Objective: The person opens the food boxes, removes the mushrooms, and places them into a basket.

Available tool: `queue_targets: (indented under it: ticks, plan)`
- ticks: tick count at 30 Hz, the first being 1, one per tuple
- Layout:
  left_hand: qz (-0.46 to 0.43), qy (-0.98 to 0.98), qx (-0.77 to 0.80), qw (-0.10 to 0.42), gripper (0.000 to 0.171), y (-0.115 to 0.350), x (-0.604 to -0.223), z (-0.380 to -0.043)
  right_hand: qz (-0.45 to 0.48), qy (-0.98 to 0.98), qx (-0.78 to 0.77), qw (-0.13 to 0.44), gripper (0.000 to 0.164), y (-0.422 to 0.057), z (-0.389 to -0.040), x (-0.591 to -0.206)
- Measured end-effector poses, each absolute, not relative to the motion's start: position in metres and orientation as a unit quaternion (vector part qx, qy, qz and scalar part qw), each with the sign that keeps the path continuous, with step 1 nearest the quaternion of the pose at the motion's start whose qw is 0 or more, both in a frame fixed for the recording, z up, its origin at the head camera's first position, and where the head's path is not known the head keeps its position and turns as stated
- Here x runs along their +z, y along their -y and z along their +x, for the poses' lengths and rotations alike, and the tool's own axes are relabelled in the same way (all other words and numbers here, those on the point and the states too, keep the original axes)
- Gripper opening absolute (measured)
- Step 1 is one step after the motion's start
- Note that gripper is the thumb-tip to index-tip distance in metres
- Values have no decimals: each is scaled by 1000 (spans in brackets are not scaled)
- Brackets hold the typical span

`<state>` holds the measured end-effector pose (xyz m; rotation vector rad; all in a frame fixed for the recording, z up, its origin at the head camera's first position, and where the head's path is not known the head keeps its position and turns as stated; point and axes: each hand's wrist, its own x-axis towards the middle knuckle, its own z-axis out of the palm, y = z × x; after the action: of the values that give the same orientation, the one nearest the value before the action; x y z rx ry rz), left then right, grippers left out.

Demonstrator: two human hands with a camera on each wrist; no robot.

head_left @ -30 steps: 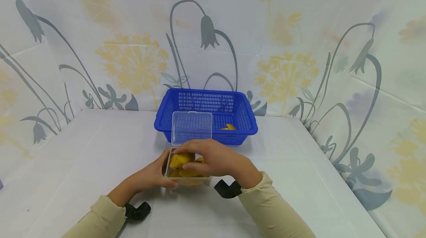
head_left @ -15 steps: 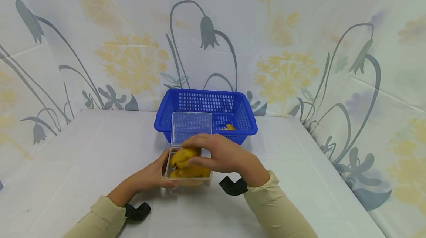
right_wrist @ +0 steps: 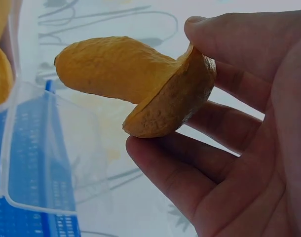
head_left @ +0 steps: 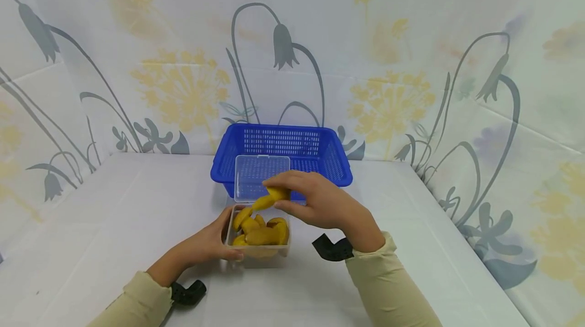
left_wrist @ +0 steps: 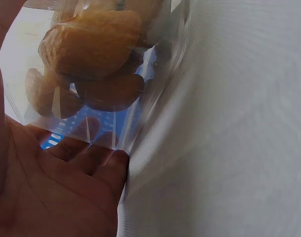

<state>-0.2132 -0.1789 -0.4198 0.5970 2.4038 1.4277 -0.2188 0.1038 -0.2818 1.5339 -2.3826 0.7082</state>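
Yellow mushroom (head_left: 275, 195), one. Head view: held by the right hand (head_left: 326, 202) above a clear plastic box (head_left: 269, 249) of further mushrooms (head_left: 262, 236); box gripped on the bench (head_left: 132, 210) by the left hand (head_left: 207, 242), before a blue basket (head_left: 281, 140). Left wrist view: box side clasped by left fingers (left_wrist: 113, 165). Right wrist view: cap (right_wrist: 180, 101) pinched by right fingers (right_wrist: 165, 165).
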Motion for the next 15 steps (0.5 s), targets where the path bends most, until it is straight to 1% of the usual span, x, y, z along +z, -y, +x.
queue_targets:
  ticks: [7,15]
  plan:
    - [199,-833,494,149,116,178,-420,-213,506,813,255,133,36,-117,-220,-274]
    - [209,-828,499,150,114,178,-419,-214,484,815,280,156,38,-130,-222,-269]
